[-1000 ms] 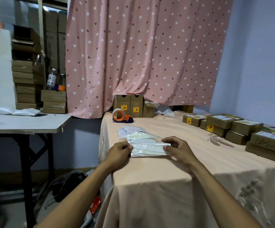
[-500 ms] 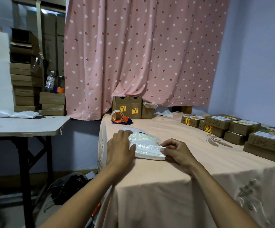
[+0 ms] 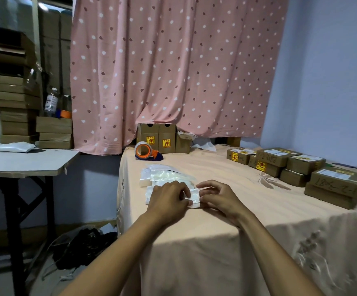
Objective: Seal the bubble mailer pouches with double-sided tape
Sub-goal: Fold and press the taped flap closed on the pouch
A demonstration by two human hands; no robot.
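Observation:
A white bubble mailer pouch (image 3: 194, 195) lies on the peach tablecloth (image 3: 226, 210) near the table's left front. My left hand (image 3: 169, 199) lies flat on its left part, pressing it down. My right hand (image 3: 218, 196) pinches the pouch's right end, where a thin white strip (image 3: 205, 187) lifts between its fingers. Behind them, more white pouches (image 3: 164, 174) are heaped in a loose stack.
An orange tape dispenser (image 3: 145, 151) sits at the back left, before small brown boxes (image 3: 162, 138). Labelled cardboard boxes (image 3: 297, 167) fill the right side. A grey side table (image 3: 23, 161) with white bags stands left; dark clutter (image 3: 83, 244) lies on the floor.
My left hand slid right, back onto the front pouch, and now presses it. My right hand closed on the pouch's right end and lifted a thin strip there.

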